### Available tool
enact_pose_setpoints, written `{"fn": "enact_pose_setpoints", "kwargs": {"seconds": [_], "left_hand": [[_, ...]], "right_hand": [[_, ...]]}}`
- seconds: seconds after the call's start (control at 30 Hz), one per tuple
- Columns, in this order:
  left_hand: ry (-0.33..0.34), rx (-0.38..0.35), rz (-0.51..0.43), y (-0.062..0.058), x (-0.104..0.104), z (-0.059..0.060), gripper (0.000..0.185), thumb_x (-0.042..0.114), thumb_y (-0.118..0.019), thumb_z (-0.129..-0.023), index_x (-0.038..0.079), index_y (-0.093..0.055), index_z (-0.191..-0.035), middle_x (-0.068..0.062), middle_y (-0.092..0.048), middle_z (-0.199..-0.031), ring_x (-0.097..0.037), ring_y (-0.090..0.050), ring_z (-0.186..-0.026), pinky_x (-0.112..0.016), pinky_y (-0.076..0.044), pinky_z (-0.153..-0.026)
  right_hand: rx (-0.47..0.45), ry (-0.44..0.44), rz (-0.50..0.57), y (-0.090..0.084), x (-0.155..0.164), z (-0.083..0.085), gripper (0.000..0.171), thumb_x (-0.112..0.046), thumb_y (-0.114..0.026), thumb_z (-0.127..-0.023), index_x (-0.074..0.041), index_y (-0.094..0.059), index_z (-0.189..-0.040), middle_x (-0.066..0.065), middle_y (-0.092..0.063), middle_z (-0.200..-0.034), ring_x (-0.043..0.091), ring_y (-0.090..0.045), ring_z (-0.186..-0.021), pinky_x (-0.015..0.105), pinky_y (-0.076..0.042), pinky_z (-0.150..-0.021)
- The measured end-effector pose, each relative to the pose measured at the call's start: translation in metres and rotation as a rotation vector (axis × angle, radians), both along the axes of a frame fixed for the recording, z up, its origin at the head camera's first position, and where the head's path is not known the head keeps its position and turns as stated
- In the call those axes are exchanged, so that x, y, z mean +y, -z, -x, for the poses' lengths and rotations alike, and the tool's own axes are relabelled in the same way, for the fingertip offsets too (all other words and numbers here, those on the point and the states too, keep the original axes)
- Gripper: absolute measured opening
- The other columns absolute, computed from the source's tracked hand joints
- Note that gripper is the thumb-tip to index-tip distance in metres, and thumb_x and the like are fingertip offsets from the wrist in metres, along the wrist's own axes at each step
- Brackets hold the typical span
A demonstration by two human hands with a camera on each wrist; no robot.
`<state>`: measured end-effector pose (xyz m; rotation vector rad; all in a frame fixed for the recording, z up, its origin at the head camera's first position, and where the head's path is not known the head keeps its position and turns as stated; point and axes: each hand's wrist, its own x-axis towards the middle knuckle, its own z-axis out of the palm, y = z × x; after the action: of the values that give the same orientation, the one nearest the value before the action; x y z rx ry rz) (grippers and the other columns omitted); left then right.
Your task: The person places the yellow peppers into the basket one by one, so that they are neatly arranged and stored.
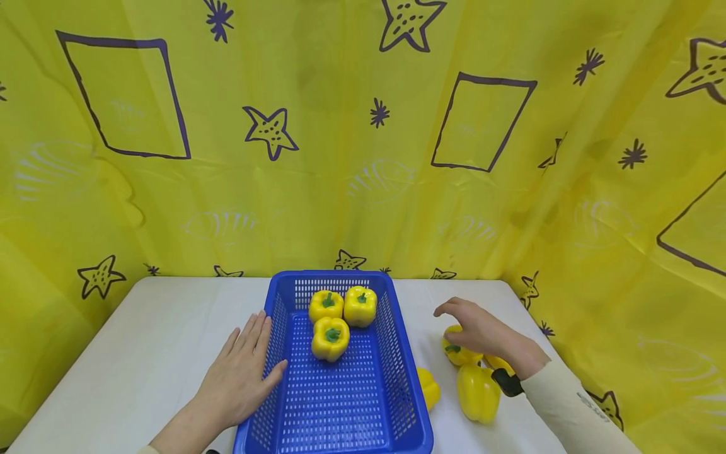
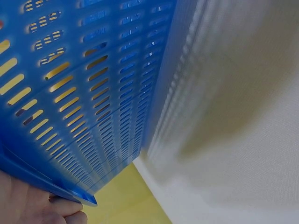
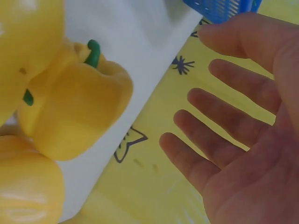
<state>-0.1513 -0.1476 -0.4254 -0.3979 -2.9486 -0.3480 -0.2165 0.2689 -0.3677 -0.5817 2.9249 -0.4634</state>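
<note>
A blue plastic basket (image 1: pixel 334 410) with slotted walls stands on the table. Inside it, grouped at the far end, are three yellow bell peppers (image 1: pixel 331 339) with green stems. My left hand (image 1: pixel 234 372) rests on the basket's left rim, fingers extended; in the left wrist view its fingers lie under the blue rim (image 2: pixel 46 184). To the right of the basket, my right hand (image 1: pixel 482 328) hovers over several more yellow bell peppers (image 1: pixel 478 394). Its fingers are spread and hold nothing. In the right wrist view a bell pepper (image 3: pixel 86 102) lies beside the fingertips.
One yellow bell pepper (image 1: pixel 428 388) sits close against the basket's right side, partly hidden by it. The white table (image 1: pixel 170 334) ends at a yellow curtain (image 1: pixel 334 208) printed with stars and outlines, which hangs behind and at both sides. A dark band (image 1: pixel 507 382) circles the right wrist.
</note>
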Motion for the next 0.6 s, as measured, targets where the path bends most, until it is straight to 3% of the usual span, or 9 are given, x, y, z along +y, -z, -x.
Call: {"fn": "enact_pose_setpoints", "kwargs": {"seconds": [0.27, 0.6], "left_hand": [[-0.003, 0.004, 0.005, 0.000, -0.001, 0.000, 0.081, 0.047, -0.052, -0.098, -0.005, -0.027, -0.153, -0.024, -0.025, -0.161, -0.043, -0.023, -0.150, -0.062, -0.019, -0.121], [-0.003, -0.008, 0.004, 0.000, -0.001, 0.000, 0.081, 0.048, -0.051, -0.098, -0.005, -0.026, -0.154, -0.024, -0.024, -0.162, -0.042, -0.021, -0.151, -0.061, -0.018, -0.121]], "right_hand": [[-0.128, 0.070, 0.009, 0.008, 0.006, -0.001, 0.037, -0.005, -0.071, -0.086, -0.011, -0.065, -0.123, 0.014, -0.058, -0.134, 0.025, -0.059, -0.103, 0.041, -0.059, -0.088], [-0.191, 0.098, -0.031, 0.016, 0.013, -0.001, 0.045, -0.001, -0.075, -0.082, -0.010, -0.064, -0.124, 0.011, -0.061, -0.125, 0.024, -0.058, -0.102, 0.044, -0.059, -0.087]]}}
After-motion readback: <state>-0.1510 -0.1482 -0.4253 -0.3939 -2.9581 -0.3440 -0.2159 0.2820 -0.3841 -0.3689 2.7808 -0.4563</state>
